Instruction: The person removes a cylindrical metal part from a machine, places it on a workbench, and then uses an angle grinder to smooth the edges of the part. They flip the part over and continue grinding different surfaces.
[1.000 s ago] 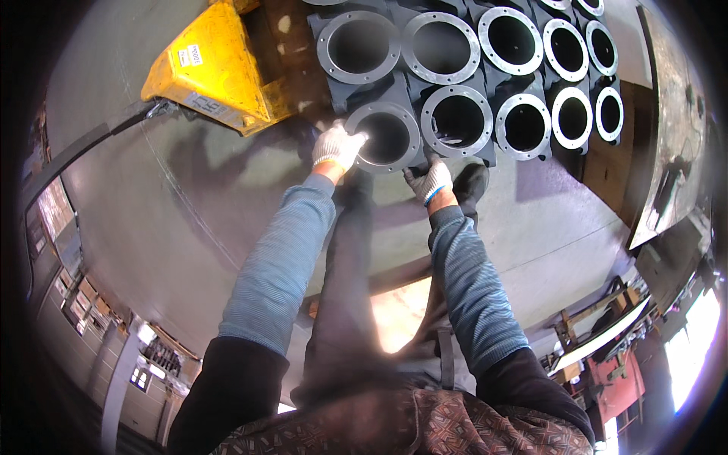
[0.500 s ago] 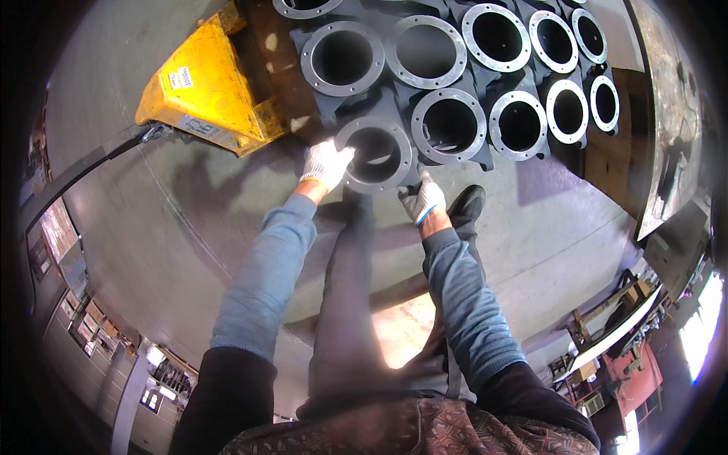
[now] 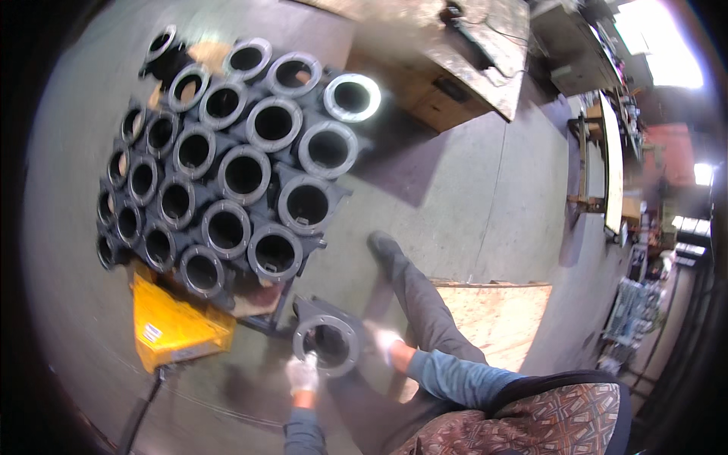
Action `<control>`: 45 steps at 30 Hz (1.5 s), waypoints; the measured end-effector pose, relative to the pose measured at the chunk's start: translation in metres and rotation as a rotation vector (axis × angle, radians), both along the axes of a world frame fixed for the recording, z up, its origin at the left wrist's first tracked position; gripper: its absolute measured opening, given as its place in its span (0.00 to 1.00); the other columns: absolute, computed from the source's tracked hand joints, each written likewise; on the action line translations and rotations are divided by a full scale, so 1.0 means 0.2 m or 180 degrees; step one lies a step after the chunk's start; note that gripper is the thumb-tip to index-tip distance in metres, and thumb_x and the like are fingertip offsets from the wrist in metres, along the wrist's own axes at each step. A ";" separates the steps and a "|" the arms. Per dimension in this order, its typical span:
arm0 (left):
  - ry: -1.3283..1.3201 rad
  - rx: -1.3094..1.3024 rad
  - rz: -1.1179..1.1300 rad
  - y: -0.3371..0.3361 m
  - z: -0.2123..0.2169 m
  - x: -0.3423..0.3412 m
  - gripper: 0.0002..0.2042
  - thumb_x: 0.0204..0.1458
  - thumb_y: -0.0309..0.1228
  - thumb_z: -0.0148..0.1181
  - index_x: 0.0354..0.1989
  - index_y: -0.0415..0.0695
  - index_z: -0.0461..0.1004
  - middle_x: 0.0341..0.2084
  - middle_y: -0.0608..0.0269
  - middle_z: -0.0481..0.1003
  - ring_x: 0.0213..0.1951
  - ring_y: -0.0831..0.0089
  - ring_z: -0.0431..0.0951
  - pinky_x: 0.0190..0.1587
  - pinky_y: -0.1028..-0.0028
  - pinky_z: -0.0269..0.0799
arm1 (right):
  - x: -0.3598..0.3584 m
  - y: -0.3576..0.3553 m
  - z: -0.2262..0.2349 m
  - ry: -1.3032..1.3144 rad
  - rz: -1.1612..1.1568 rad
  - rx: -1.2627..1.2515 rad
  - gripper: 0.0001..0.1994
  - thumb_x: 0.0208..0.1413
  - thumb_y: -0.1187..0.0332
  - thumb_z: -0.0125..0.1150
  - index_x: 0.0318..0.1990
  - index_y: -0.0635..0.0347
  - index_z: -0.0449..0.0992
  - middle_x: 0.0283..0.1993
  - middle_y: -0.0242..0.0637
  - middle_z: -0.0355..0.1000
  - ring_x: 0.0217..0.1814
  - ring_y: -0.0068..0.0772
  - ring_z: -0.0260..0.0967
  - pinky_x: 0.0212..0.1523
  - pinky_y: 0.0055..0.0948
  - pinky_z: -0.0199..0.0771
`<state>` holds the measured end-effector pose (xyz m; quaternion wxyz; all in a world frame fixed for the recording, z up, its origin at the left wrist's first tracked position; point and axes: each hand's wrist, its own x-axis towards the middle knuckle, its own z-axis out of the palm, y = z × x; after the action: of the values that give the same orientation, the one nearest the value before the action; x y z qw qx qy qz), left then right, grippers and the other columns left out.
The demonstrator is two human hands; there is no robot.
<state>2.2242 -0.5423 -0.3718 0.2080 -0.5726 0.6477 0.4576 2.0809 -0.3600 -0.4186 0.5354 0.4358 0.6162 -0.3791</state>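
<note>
The person has one short dark pipe (image 3: 327, 337) in front of the legs, near the close corner of the group, with a gap between it and the other pipes (image 3: 260, 173). Its round metal rim faces upward; whether its lower end touches the floor (image 3: 462, 227), I cannot tell. The left hand (image 3: 302, 373), in a white glove, is pinching the rim at its near left side, with the thumb over the edge; probably this edge is chosen because it gives a good hold. The right hand (image 3: 385, 341) is at the opposite side of the pipe, but it is blurred, so I cannot tell if its fingers are spread or pressed together. Having hands at two sides would likely keep the pipe from tipping. The other pipes stand close in rows, openings upward, perhaps to save space and support each other. A yellow pallet truck (image 3: 178, 322) is at their near edge, and a wooden desk (image 3: 502, 17) is beyond them, to the right.
</note>
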 end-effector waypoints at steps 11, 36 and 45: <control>0.0285 -0.0984 -0.1736 0.62 0.90 -1.36 0.22 0.56 0.47 0.63 0.34 0.34 0.79 0.28 0.36 0.79 0.36 0.40 0.80 0.41 0.51 0.73 | -1.33 0.71 1.10 0.0322 -0.1035 -0.0418 0.24 0.65 0.52 0.62 0.61 0.60 0.76 0.57 0.38 0.76 0.54 0.37 0.73 0.53 0.35 0.76; 0.1428 -0.0502 -0.1645 1.13 1.33 -5.19 0.21 0.57 0.47 0.64 0.33 0.35 0.79 0.29 0.39 0.79 0.35 0.43 0.80 0.38 0.55 0.75 | -4.95 1.36 1.62 0.1557 -0.2000 -0.0260 0.09 0.67 0.59 0.60 0.43 0.53 0.78 0.36 0.35 0.77 0.21 0.28 0.68 0.18 0.30 0.65; 0.0857 -0.1171 -0.0988 1.10 1.28 -6.16 0.18 0.60 0.43 0.57 0.36 0.38 0.81 0.32 0.41 0.80 0.37 0.43 0.81 0.42 0.53 0.75 | -6.30 1.11 1.42 0.1244 -0.0873 -0.1406 0.22 0.67 0.53 0.61 0.59 0.60 0.74 0.56 0.38 0.74 0.49 0.34 0.73 0.44 0.37 0.79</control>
<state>0.9925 -0.3232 -0.1151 0.0802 -0.4286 0.8217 0.3669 0.8210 -0.1389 -0.1347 0.4325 0.3070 0.5457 -0.6488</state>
